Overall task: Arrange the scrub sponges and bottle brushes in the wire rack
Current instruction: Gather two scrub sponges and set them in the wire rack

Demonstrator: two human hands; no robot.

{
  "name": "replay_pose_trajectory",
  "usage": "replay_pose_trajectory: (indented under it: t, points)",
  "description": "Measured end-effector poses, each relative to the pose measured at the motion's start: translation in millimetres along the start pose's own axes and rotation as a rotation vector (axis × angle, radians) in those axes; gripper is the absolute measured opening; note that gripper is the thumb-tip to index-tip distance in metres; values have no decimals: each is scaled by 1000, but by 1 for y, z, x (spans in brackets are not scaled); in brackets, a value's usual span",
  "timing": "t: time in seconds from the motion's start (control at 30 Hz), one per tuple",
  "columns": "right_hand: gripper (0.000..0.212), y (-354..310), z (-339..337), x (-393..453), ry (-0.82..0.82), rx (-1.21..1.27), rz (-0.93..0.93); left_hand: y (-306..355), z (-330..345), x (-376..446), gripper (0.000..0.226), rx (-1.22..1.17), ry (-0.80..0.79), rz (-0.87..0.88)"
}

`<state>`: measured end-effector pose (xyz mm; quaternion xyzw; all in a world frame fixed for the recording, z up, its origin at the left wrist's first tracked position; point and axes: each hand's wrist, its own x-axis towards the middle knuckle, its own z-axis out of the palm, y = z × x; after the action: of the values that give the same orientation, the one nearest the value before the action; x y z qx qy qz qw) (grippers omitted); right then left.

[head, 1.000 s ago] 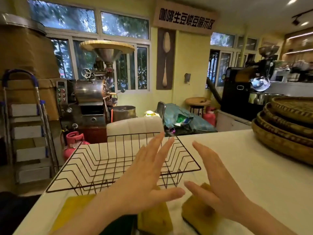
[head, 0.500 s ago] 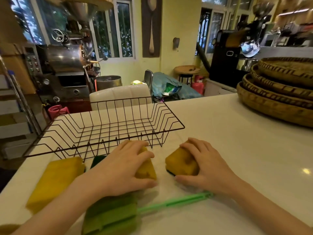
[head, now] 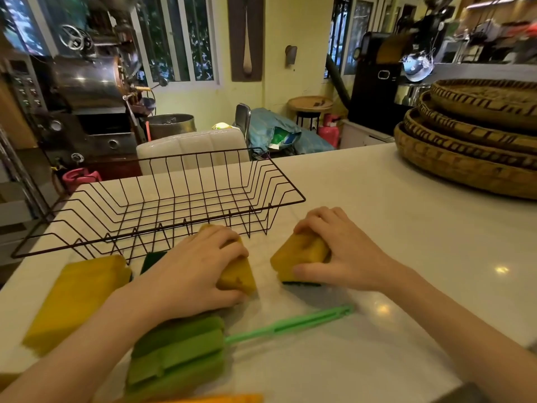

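A black wire rack [head: 162, 210] stands empty on the white counter, left of centre. Just in front of it my left hand [head: 191, 269] is closed over a yellow scrub sponge [head: 238, 276]. My right hand [head: 345, 248] grips a second yellow sponge with a dark green underside [head: 296, 255], tilted off the counter. A third yellow sponge [head: 78, 298] lies flat at the left, a dark green pad [head: 152, 260] beside it. A green bottle brush with a foam head [head: 180, 353] and thin handle [head: 290, 324] lies near the front edge.
Stacked woven trays [head: 470, 141] take up the counter's far right. Behind the counter are a padded white chair back [head: 191, 149], a coffee roaster [head: 84, 91] and a pink gas cylinder [head: 78, 178]. An orange strip [head: 220, 399] shows at the bottom edge.
Both hands came down from above the rack and closed on one yellow sponge each. Since half a second ago the right sponge has tipped up slightly; the view has dropped toward the counter.
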<state>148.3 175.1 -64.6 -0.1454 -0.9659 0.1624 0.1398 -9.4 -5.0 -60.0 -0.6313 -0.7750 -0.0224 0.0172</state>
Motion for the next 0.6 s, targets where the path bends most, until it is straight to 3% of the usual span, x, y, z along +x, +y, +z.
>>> replay_pose_trajectory:
  t: [0.07, 0.23, 0.33, 0.47, 0.6]
  points:
    - [59, -10, -14, 10, -72, -31, -11, 0, 0, 0, 70, 5, 2, 4]
    - [54, -41, -35, 29, -375, -545, -113, 0, 0, -1, 74, -1, 2, 1]
    - [46, -59, -22, 39, -536, -717, -107, 0, 1, -1, 72, 10, 8, 3]
    - [45, -68, -5, 58, -677, -705, -76, 1, 0, -1, 72, 16, 16, 4]
    - [56, -62, 8, 68, -649, -637, -114, 1, -1, -1, 69, 14, 19, 9]
